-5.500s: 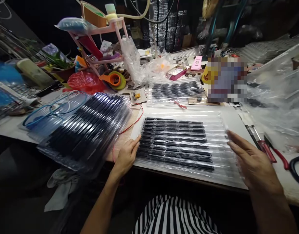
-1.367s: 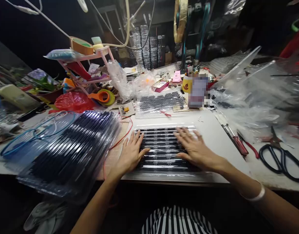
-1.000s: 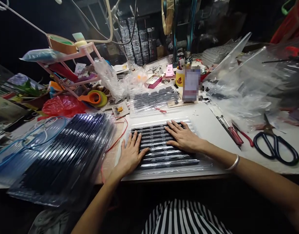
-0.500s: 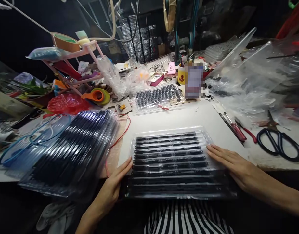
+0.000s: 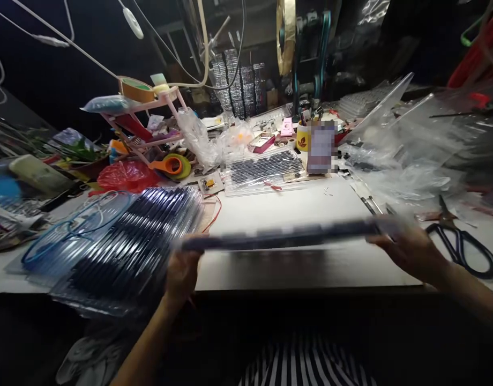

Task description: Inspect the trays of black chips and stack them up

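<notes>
Hands (image 5: 182,273) (image 5: 411,249) gripping tray (image 5: 286,238) ends, lifted edge-on above bare tabletop (image 5: 294,206)

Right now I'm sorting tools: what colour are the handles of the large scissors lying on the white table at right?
Black, seen in the head view: the large scissors have black handles.

A single camera sits on the person's head, looking forward and down across the bench (image 5: 294,209) from its near edge. It is close: the forearms and a striped shirt (image 5: 306,364) fill the bottom, while shelves of clutter and a dark back wall fill the top.
</notes>
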Motion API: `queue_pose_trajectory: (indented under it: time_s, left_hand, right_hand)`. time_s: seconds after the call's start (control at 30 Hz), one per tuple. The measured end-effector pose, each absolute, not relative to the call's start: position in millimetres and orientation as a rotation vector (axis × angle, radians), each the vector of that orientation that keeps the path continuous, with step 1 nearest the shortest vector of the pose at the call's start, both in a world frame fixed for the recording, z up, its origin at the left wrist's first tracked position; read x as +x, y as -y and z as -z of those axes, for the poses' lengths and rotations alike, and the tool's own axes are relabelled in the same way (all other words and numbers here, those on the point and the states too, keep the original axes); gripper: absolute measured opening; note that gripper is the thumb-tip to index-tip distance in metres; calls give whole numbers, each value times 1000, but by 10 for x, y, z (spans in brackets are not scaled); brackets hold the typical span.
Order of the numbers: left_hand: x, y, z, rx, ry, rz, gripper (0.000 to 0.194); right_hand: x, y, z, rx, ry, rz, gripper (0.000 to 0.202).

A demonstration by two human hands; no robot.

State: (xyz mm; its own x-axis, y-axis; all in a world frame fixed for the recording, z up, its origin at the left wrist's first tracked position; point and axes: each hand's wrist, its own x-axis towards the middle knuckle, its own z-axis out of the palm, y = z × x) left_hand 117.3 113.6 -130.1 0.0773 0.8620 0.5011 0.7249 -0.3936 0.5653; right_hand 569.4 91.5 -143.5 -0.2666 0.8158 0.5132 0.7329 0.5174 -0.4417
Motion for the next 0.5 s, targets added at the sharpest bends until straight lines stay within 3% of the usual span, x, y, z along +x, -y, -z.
queue_pose_trajectory:
  time_s: [0.2, 0.5]
  left_hand:
    - [1364, -1710, 1224, 2100, -1942, -863, 42]
    - [1514, -1896, 1579, 2140, -2233, -172, 50]
  right_hand:
    - [5208, -1356, 1282, -1757, 1731, -845, 47]
    - [5152, -1600, 1624, -2082, 2074, -415, 46]
